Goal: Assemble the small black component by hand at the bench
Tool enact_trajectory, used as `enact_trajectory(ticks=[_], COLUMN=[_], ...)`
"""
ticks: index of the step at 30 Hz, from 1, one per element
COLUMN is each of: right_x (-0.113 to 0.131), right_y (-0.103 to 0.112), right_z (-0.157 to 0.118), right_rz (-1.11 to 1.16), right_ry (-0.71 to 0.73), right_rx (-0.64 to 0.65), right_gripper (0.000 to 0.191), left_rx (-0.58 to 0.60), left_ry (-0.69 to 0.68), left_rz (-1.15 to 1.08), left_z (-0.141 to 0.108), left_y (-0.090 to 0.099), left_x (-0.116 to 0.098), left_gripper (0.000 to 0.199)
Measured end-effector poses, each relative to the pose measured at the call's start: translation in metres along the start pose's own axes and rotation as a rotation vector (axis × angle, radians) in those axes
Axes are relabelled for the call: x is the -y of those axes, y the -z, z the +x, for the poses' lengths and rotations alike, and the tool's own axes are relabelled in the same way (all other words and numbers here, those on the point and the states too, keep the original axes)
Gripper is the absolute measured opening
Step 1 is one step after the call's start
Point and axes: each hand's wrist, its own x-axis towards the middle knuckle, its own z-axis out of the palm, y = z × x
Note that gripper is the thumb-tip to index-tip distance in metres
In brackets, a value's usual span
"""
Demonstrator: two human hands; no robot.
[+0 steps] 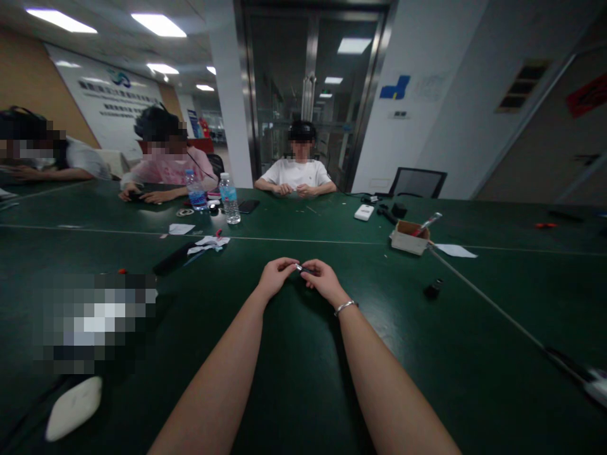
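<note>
Green table [474, 366], your forearms [225, 360] converging toward the far side, left hand [275, 276] and right hand [325, 279] pinching one rod [300, 268]

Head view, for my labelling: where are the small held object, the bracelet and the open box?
Small held object [300, 268]: head view, its exposed middle.
Bracelet [346, 306]: head view, middle of its band.
Open box [408, 242]: head view, its near wall.

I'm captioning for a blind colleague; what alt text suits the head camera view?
A person's left hand and right hand hold a small dark object with a shiny end over a green table. Beyond stand two water bottles and an open box; three other people sit around the table.
</note>
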Motion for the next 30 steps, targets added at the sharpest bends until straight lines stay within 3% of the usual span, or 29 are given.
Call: enact_trajectory(ticks=[14, 25, 30], right_x=[0.002, 0.004, 0.007], right_y=[0.000, 0.000, 0.000], right_z=[-0.002, -0.002, -0.003], right_rz=[-0.047, -0.059, -0.042], right_ry=[0.011, 0.051, 0.073], right_rx=[0.020, 0.036, 0.077], right_gripper=[0.024, 0.027, 0.033], left_rx=[-0.047, -0.112, -0.095], left_ry=[0.040, 0.077, 0.075], left_rz=[0.204, 0.478, 0.490], left_z=[0.004, -0.007, -0.008], left_y=[-0.002, -0.005, -0.005], left_x=[0.011, -0.013, -0.016], left_gripper=[0.028, 0.044, 0.049])
